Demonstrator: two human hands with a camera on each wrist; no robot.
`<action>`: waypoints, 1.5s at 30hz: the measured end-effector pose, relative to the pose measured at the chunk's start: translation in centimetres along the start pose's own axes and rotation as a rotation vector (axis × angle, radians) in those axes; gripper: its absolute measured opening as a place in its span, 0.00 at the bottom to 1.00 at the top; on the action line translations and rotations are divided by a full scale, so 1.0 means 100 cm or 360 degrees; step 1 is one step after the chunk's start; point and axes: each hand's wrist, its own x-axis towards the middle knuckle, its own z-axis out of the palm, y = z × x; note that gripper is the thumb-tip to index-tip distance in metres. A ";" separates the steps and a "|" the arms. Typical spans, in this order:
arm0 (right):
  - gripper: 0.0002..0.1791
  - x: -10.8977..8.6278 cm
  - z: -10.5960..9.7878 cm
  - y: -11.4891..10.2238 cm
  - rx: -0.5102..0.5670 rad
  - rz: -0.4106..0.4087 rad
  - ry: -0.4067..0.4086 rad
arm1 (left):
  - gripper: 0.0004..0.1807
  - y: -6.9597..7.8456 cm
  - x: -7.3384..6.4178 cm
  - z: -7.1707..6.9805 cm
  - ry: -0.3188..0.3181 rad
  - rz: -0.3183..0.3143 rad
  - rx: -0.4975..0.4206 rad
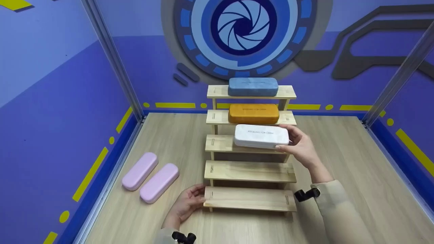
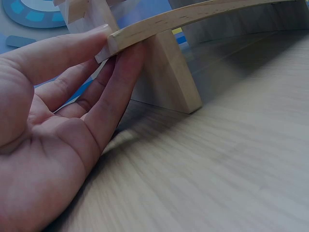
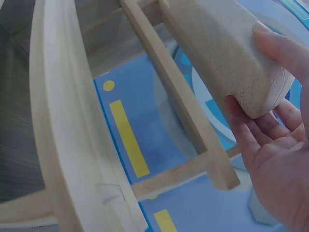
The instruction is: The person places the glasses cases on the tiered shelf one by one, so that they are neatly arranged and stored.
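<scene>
My right hand (image 1: 302, 149) grips the right end of a white glasses case (image 1: 261, 135), thumb on the near side and fingers round the far side. The case lies lengthwise over the third step of a tiered wooden display stand (image 1: 249, 171). In the right wrist view, the case (image 3: 224, 53) appears close over a wooden board, its end between thumb and fingertips. At the stand's lowest step, my left hand (image 1: 186, 204) pinches the left end of the board. The left wrist view shows the thumb at the board's end (image 2: 159, 26) and fingers under it.
An orange glasses case (image 1: 253, 114) sits on the second step from the top, and a blue one (image 1: 253, 86) on the top step. Two pink glasses cases, one outer (image 1: 140, 171) and one inner (image 1: 159, 183), lie on the table left of the stand. Blue-purple panels (image 1: 145, 67) enclose the table.
</scene>
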 end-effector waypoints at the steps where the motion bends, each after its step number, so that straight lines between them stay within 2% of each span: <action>1: 0.42 0.001 0.002 0.000 0.0004 0.0001 -0.0015 | 0.37 0.001 0.000 0.001 0.0019 -0.0016 0.0006; 7: 0.43 0.004 0.009 0.001 -0.0012 0.0040 -0.0074 | 0.36 0.001 0.001 0.002 0.0037 -0.0037 0.0014; 13: 0.43 0.008 0.013 0.003 -0.0131 0.0076 -0.0096 | 0.35 0.002 -0.001 0.002 0.0004 -0.0006 0.0010; 18: 0.43 0.011 0.014 0.003 -0.0196 0.0096 -0.0123 | 0.36 0.001 0.000 0.001 0.0019 -0.0020 0.0016; 26: 0.42 0.013 0.009 0.005 -0.0346 0.0053 -0.0250 | 0.34 0.003 0.000 0.003 0.0028 -0.0044 0.0001; 33: 0.42 0.015 0.008 0.005 -0.0487 0.0094 -0.0336 | 0.36 0.001 0.000 0.002 0.0034 -0.0039 0.0005; 38: 0.41 0.016 0.008 0.005 -0.0546 0.0092 -0.0361 | 0.35 -0.001 0.000 0.000 0.0011 -0.0019 0.0018; 45: 0.42 0.015 0.009 0.004 -0.0664 0.0067 -0.0367 | 0.37 0.001 0.001 0.001 0.0031 -0.0038 0.0012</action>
